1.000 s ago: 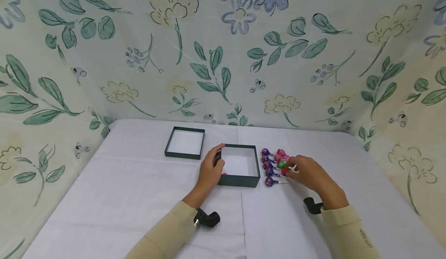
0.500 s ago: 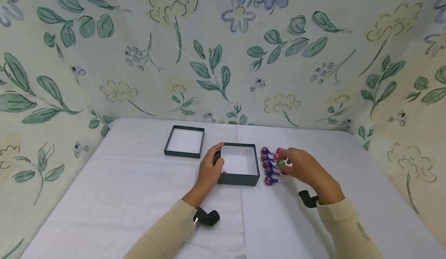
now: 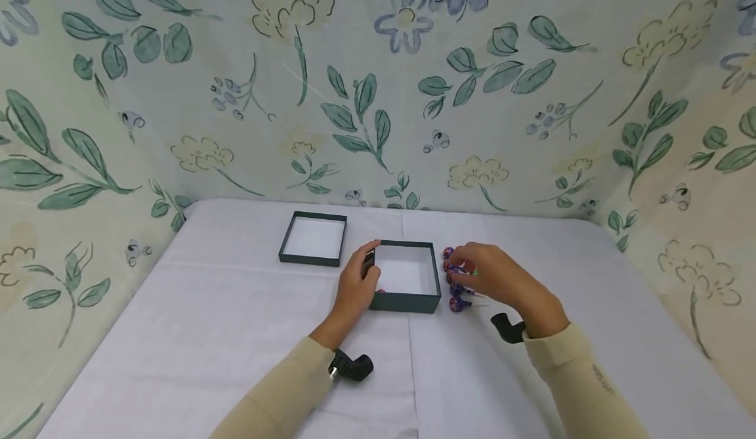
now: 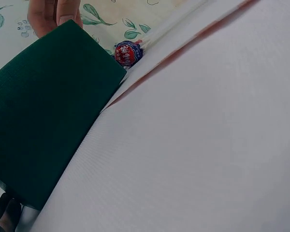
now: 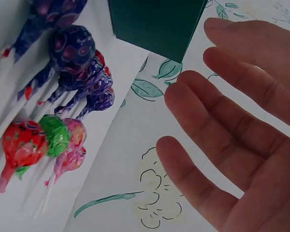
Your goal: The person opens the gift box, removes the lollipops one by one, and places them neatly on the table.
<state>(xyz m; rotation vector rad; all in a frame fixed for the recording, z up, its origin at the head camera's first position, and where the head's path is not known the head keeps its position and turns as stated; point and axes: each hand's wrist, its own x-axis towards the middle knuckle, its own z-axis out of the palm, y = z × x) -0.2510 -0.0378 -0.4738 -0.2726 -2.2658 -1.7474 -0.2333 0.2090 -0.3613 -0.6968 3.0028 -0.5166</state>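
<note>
My left hand (image 3: 354,285) grips the left side of a dark green box (image 3: 407,303) with a white inside. A small pink bit (image 3: 380,291) shows in its near left corner, mostly hidden by that hand. To the right of the box, my right hand (image 3: 496,275) hovers over a group of lollipops, its fingers spread and holding nothing in the right wrist view. Purple-wrapped lollipops (image 5: 72,48) lie in a row there, beside a red lollipop (image 5: 24,142), a green lollipop (image 5: 55,135) and pink lollipops (image 5: 70,159). From the head, the hand covers most of them.
A shallow green-rimmed lid (image 3: 310,260), white inside, lies behind and left of the box. White cloth (image 3: 207,334) with a crease covers the table. A floral curtain (image 3: 378,98) encloses the back and sides.
My right hand has moved left and away from me, from the red and green lollipops to above the purple row. My left hand and the box have stayed in place.
</note>
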